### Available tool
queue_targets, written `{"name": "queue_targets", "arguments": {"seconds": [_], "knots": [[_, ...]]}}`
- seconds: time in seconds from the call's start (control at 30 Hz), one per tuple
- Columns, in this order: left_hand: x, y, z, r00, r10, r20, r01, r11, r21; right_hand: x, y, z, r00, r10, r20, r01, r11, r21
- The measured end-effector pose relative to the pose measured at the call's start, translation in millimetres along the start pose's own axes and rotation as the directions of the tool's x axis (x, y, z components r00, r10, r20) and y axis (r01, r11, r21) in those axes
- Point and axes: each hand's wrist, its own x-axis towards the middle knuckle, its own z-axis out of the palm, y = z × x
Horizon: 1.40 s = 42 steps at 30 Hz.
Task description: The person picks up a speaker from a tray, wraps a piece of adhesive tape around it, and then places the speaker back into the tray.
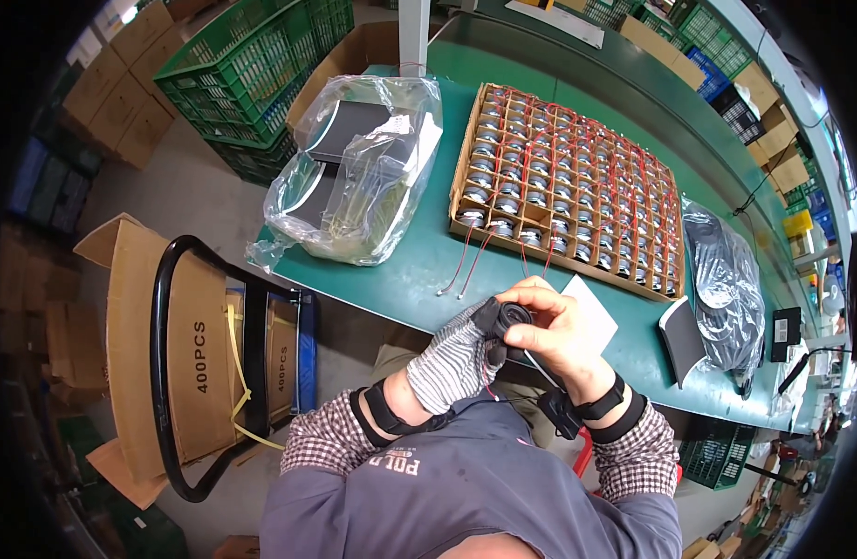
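Note:
A small round black part (513,318), which looks like a speaker, is held between both hands above the table's front edge. My left hand (454,361), in a striped glove with dark fingertips, closes on its left side. My bare right hand (561,334) pinches its right side between thumb and fingers. A thin pale strip or wire runs below the right thumb; its ends are hidden. Ahead stands a divided cardboard tray (577,265) filled with round metallic speakers (536,182) trailing red wires. Beside the right hand lies a white sheet (589,315).
A clear plastic bag (382,210) with dark panels lies on the green table (372,291) at left. To the right are a curved black panel (682,341) and a grey plastic bag (722,279). A cart (163,373) with cardboard stands left; green crates (225,88) rise behind.

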Motion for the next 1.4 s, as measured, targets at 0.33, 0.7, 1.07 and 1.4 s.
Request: {"name": "queue_targets", "arguments": {"seconds": [0.33,0.7,1.07,1.4], "knots": [[23.8,6.6,16.5,0.906,-0.365,-0.212,0.061,0.609,-0.791,17.3,16.6,25.6,0.93,-0.188,-0.317,0.136,0.974,-0.179],[40.6,34.8,-3.3,0.862,-0.49,-0.131,0.229,0.605,-0.762,67.0,-34.8,-41.2,0.984,-0.13,-0.12,0.041,0.827,-0.561],[59.9,52.8,-18.4,0.825,-0.561,-0.058,0.385,0.636,-0.669,159.9,-49.5,-91.2,0.827,-0.009,0.562,0.562,-0.014,-0.827],[73.1,54.3,-30.0,0.835,-0.543,-0.095,0.391,0.704,-0.593,169.9,-39.4,-88.4,0.699,0.006,0.715,0.703,-0.186,-0.686]]}}
